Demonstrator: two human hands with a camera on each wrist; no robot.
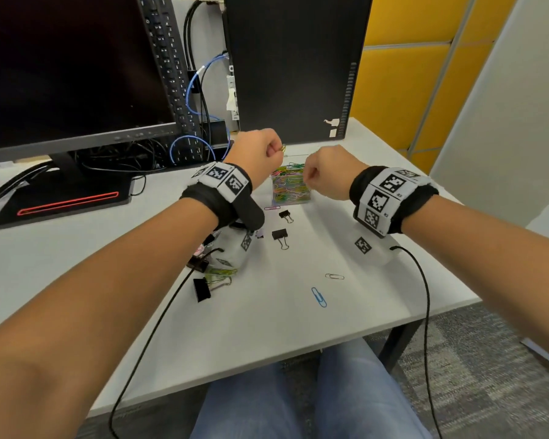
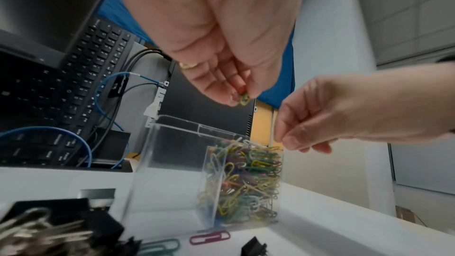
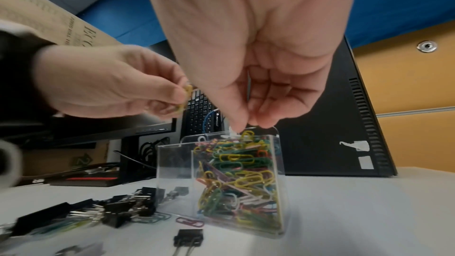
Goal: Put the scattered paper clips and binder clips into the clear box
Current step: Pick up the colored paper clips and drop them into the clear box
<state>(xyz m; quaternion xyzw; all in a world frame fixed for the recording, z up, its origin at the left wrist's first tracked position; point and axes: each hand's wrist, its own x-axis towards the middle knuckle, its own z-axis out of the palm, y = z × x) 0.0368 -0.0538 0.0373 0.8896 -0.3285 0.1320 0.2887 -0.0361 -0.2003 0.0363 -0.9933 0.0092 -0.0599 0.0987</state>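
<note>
At centre frame your left hand (image 1: 256, 152) pinches a few paper clips (image 2: 242, 96) (light, slippery wire; grip the loops) above the clear box (image 3: 221, 178); just right, your right hand (image 1: 325, 172) has fingertips bunched at its rim, their hold unclear.

Black wristbands (image 1: 222, 198) bearing square-coded tags, trailing black cables (image 1: 146, 343); blue jeans (image 1: 346, 391).

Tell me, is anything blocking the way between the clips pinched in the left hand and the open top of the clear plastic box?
Partly. The left hand pinches yellow and green paper clips above the clear plastic box. The right hand hangs over the box's full side, fingertips at the rim. The emptier compartment's opening looks unobstructed.
</note>
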